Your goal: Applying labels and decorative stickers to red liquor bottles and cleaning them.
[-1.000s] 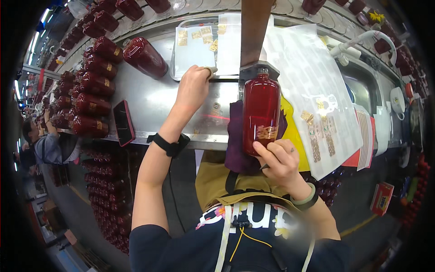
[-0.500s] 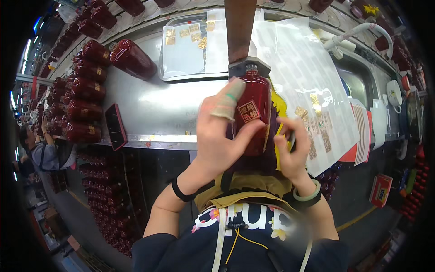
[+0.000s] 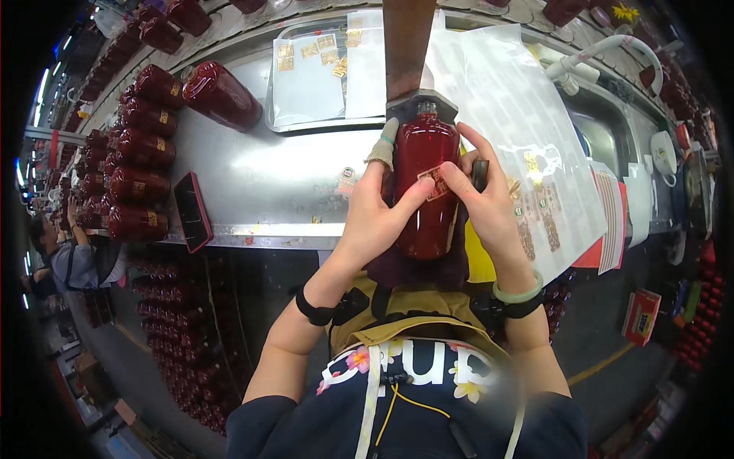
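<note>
A dark red glass bottle (image 3: 423,229) leans back in front of me, its clear neck against a dark metal block (image 3: 428,101). My left hand (image 3: 371,218) holds its left side, with cots on a finger. That thumb presses the left part of a small gold-and-red label (image 3: 437,184) on the bottle's front. From the right, my right hand (image 3: 495,210) grips the bottle, its thumb on the label's right part. A short dark handle-like piece (image 3: 480,175) shows between its fingers; its other end is hidden. Dark purple cloth (image 3: 420,277) lies under the bottle.
White label sheets (image 3: 497,99) cover the bench at right, before a sink (image 3: 600,126) with a curved tap. A tray (image 3: 306,115) holds gold stickers. Several red bottles (image 3: 145,149) and a phone (image 3: 193,212) are at left. A person (image 3: 80,260) works far left.
My left thumb has moved up onto the label, and my right hand has come up and in to the bottle. The label now looks more tilted. A sticker on the bench shows beside my left hand.
</note>
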Demonstrator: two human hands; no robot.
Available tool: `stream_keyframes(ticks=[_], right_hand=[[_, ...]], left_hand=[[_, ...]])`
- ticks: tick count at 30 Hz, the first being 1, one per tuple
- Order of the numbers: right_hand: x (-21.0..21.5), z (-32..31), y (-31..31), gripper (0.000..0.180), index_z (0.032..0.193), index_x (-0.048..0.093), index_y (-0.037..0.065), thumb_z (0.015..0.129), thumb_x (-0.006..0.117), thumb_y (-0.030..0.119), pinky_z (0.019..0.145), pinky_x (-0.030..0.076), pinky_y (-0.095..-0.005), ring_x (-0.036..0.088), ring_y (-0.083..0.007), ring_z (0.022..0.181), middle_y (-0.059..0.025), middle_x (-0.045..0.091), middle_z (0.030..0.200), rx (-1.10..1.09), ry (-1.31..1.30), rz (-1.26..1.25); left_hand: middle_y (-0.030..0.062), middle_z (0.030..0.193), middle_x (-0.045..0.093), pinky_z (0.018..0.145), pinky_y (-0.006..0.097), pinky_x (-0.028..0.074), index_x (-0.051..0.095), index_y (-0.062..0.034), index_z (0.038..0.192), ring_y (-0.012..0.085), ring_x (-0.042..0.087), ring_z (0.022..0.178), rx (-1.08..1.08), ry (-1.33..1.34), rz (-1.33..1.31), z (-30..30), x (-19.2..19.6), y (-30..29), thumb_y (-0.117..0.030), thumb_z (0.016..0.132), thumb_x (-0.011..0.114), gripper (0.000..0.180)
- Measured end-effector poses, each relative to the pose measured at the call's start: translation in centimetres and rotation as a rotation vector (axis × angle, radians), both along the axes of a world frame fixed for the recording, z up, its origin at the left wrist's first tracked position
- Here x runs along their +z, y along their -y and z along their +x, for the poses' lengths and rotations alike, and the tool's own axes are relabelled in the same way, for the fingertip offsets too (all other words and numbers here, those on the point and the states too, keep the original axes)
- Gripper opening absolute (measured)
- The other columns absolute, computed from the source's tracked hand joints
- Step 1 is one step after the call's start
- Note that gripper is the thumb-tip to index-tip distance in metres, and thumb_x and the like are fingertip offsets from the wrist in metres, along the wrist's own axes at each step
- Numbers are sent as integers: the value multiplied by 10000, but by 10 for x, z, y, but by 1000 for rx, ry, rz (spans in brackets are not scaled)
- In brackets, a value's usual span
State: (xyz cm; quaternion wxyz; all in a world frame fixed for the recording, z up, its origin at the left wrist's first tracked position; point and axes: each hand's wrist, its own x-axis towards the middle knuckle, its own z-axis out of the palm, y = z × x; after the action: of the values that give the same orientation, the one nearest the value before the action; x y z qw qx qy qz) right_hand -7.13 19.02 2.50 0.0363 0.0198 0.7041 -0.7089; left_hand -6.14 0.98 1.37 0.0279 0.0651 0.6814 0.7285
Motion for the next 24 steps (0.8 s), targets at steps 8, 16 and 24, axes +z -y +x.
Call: stream_keyframes(ticks=[8, 16, 24], right_hand=[[-1, 4, 2, 655, 1480, 507, 21, 914, 805, 162, 707, 376, -187, 427, -35, 782, 61, 435, 884, -17, 35, -124], [-2, 0, -1, 683, 1473, 506, -1, 898, 824, 185, 704, 373, -187, 430, -35, 777, 65, 433, 864, -1, 44, -102], [-1, 2, 0, 698, 1478, 503, -2, 892, 831, 187, 711, 376, -182, 434, -33, 787, 64, 442, 876, -5, 39, -61]], left_hand=[[196, 1510, 482, 1123, 343, 435, 239, 76, 1594, 210, 519, 1355, -32, 141, 212, -9, 7, -1, -176, 1028, 653, 745], [182, 1549, 438, 1147, 344, 419, 191, 58, 1610, 209, 500, 1378, -40, 171, 283, -8, 4, 1, -155, 1036, 635, 756], [179, 1524, 467, 1154, 356, 417, 242, 49, 1593, 218, 506, 1375, -17, 195, 305, -7, 6, -2, -141, 1021, 659, 734]])
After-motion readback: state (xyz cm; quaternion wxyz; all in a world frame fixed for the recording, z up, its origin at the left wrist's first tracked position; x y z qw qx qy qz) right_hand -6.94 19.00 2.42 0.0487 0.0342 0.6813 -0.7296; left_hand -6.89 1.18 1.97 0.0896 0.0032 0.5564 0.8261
